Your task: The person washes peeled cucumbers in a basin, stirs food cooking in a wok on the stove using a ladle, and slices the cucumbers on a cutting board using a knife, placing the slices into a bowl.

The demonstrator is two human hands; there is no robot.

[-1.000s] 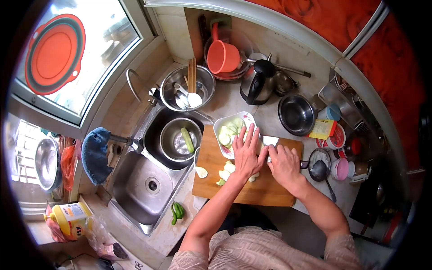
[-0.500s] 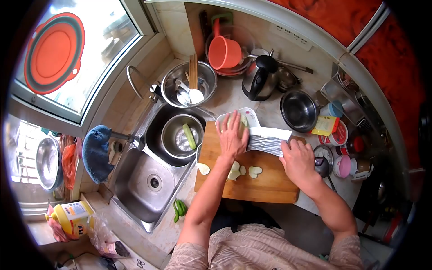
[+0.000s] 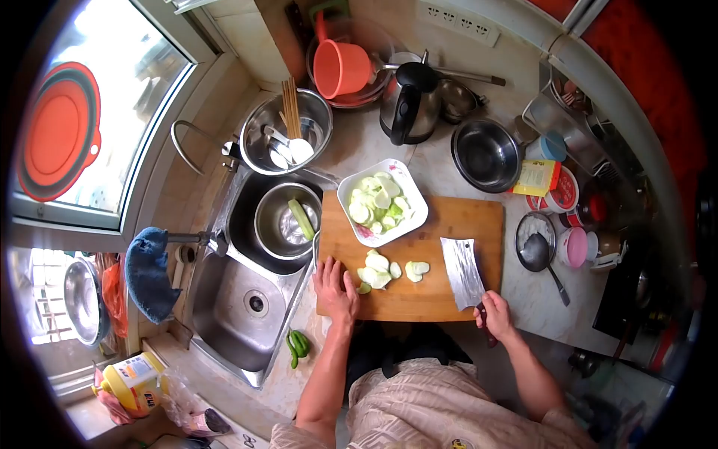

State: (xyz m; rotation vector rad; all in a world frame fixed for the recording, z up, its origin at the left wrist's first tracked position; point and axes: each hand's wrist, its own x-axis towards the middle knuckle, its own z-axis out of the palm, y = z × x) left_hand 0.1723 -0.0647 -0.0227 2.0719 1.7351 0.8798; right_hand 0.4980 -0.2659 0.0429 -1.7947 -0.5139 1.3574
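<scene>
My right hand (image 3: 495,314) grips the dark handle of a cleaver (image 3: 462,271), its broad blade over the right part of a wooden cutting board (image 3: 479,217). At the board's left edge, my left hand (image 3: 336,293) lies palm down with fingers stretched out; whatever is under it is hidden. Pale green vegetable slices (image 3: 376,269) form a small pile mid-board, with a few more slices (image 3: 416,271) to their right. A white square dish (image 3: 364,233) full of similar slices rests partly on the board's far left corner.
Left of the board is a steel sink (image 3: 224,314) holding a bowl (image 3: 265,224) with a long green vegetable piece (image 3: 302,218). Green peppers (image 3: 298,346) lie near the sink. A kettle (image 3: 407,112) and dark bowl (image 3: 487,156) stand behind; a ladle (image 3: 535,251) rests right.
My left hand has left the dish and moved to the board's left edge, where a slice lay before. The cleaver has swung away from the dish, toward me. The filled dish sits nearer.
</scene>
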